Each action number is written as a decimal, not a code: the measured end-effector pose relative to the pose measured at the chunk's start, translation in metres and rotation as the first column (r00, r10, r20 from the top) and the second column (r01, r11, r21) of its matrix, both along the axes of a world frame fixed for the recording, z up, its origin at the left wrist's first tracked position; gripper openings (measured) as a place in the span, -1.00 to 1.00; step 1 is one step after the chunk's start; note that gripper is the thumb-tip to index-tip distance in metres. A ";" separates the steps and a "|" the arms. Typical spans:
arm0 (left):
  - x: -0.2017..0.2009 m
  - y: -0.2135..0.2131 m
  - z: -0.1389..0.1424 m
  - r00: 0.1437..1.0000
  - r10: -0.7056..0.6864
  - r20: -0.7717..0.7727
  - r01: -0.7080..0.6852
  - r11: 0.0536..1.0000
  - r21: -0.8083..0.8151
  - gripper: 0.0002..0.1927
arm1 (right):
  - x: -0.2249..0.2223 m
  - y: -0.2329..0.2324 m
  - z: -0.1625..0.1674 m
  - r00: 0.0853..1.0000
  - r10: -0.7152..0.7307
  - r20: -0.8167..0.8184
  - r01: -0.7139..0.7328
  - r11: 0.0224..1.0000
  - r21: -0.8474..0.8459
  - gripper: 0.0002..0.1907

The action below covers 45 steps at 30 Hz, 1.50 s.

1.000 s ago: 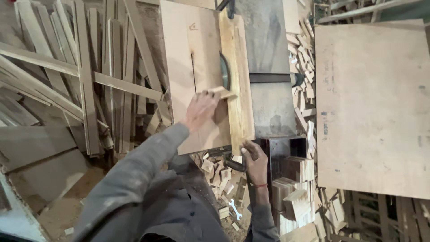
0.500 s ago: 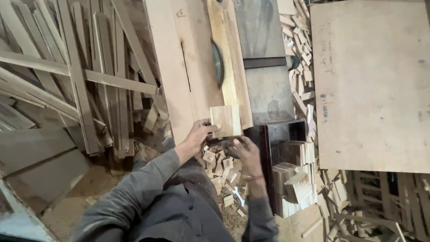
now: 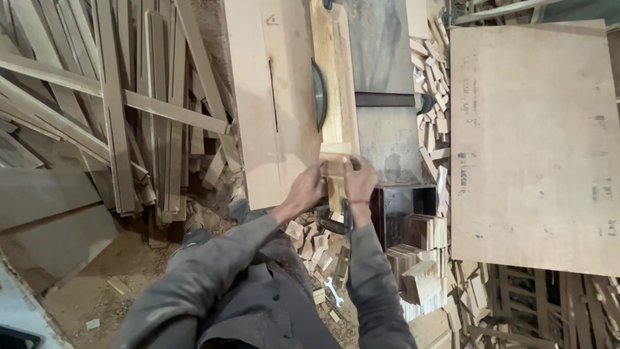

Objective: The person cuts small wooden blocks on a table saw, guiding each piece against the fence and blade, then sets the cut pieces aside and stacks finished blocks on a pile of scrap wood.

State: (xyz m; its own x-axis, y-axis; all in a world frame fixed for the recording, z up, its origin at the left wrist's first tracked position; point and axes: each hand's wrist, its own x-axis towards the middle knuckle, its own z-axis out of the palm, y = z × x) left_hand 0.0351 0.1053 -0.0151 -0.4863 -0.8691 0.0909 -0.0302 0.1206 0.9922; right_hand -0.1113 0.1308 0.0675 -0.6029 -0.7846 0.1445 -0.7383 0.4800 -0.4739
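Both hands [image 3: 332,184] grip block [image 3: 336,158] (blade [image 3: 319,97] near).

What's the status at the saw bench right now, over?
Left hand and right hand both grip a small wood block on the bench. Saw blade just ahead. Offcuts litter floor below.

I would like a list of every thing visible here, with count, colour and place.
wood block: one, pale yellow, held by both hands at the near table edge
saw blade: one, grey-green, upright in the table slot
table-saw top: one, light brown, centre
long slats: many, pale, piled left
plywood sheet: one, tan, right
offcuts: many, pale, stacked below the table
wrench: one, silver, floor
left hand: on the block
right hand: on the block
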 end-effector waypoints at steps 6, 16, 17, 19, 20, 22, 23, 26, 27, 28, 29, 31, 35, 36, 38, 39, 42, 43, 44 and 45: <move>-0.025 -0.004 0.008 0.974 -0.217 0.067 0.209 0.972 0.111 -0.18 | -0.006 -0.017 -0.006 0.990 -0.044 -0.135 0.061 0.991 0.119 -0.78; -0.026 0.007 0.003 0.962 -0.271 0.027 0.266 0.956 0.124 -0.16 | -0.022 -0.026 -0.007 0.994 -0.026 -0.103 0.043 0.985 0.165 -0.78; -0.027 0.006 0.004 0.952 -0.303 0.050 0.288 0.937 0.197 -0.15 | -0.022 -0.029 -0.008 0.994 -0.044 -0.096 0.060 0.983 0.171 -0.77; -0.030 -0.001 0.003 0.955 -0.297 0.011 0.289 0.936 0.200 -0.15 | -0.025 -0.039 -0.010 0.997 -0.040 -0.068 0.051 0.983 0.174 -0.77; -0.032 -0.007 0.003 0.963 -0.263 -0.052 0.267 0.955 0.130 -0.15 | -0.026 -0.046 -0.010 0.998 -0.039 -0.055 0.048 0.984 0.174 -0.77; -0.035 -0.017 0.001 0.965 -0.227 -0.133 0.236 0.970 0.056 -0.15 | -0.029 -0.060 -0.011 0.996 -0.017 -0.093 0.032 0.986 0.166 -0.78; -0.035 -0.023 0.001 0.964 -0.219 -0.148 0.229 0.972 0.053 -0.15 | -0.028 -0.065 -0.012 0.994 -0.005 -0.113 0.024 0.986 0.163 -0.78; -0.039 -0.035 0.002 0.967 -0.248 -0.054 0.254 0.952 0.171 -0.12 | -0.027 -0.080 -0.013 0.995 -0.028 -0.099 0.042 0.990 0.134 -0.79; -0.039 -0.039 0.003 0.962 -0.272 -0.002 0.265 0.936 0.232 -0.11 | -0.026 -0.085 -0.013 0.993 -0.027 -0.114 0.043 0.989 0.138 -0.79; -0.039 -0.042 0.003 0.967 -0.253 -0.038 0.255 0.943 0.215 -0.11 | -0.025 -0.088 -0.013 0.991 -0.028 -0.129 0.047 0.988 0.144 -0.79; -0.039 -0.045 0.004 0.970 -0.234 -0.074 0.244 0.950 0.197 -0.11 | -0.024 -0.092 -0.013 0.989 -0.029 -0.145 0.051 0.987 0.150 -0.78; -0.038 -0.051 0.005 0.969 -0.215 -0.126 0.236 0.953 0.192 -0.10 | -0.023 -0.098 -0.014 0.980 -0.018 -0.196 0.047 0.989 0.142 -0.80; -0.037 -0.063 0.004 0.963 -0.209 -0.167 0.236 0.959 0.159 -0.10 | -0.021 -0.109 -0.017 0.977 -0.036 -0.212 0.062 0.991 0.120 -0.79; -0.037 -0.066 0.004 0.964 -0.208 -0.168 0.231 0.964 0.129 -0.10 | -0.019 -0.111 -0.018 0.975 -0.034 -0.218 0.061 0.991 0.121 -0.80; -0.039 -0.071 0.005 0.967 -0.212 -0.139 0.234 0.958 0.167 -0.09 | -0.021 -0.117 -0.017 0.971 -0.031 -0.237 0.062 0.991 0.121 -0.81; -0.041 -0.073 0.005 0.968 -0.214 -0.128 0.235 0.954 0.186 -0.09 | -0.021 -0.119 -0.016 0.968 -0.026 -0.248 0.059 0.991 0.124 -0.81; -0.044 -0.079 0.005 0.970 -0.178 -0.167 0.202 0.970 0.138 -0.09 | -0.020 -0.124 -0.015 0.966 -0.013 -0.259 0.047 0.991 0.125 -0.82; -0.044 -0.080 0.004 0.969 -0.187 -0.159 0.213 0.962 0.170 -0.09 | -0.020 -0.126 -0.015 0.967 -0.015 -0.254 0.046 0.992 0.119 -0.82; -0.045 -0.081 0.003 0.969 -0.197 -0.152 0.226 0.953 0.202 -0.09 | -0.019 -0.127 -0.015 0.968 -0.018 -0.248 0.048 0.992 0.114 -0.82; -0.046 -0.082 0.003 0.967 -0.210 -0.146 0.240 0.942 0.233 -0.10 | -0.018 -0.128 -0.015 0.971 -0.029 -0.238 0.060 0.991 0.122 -0.82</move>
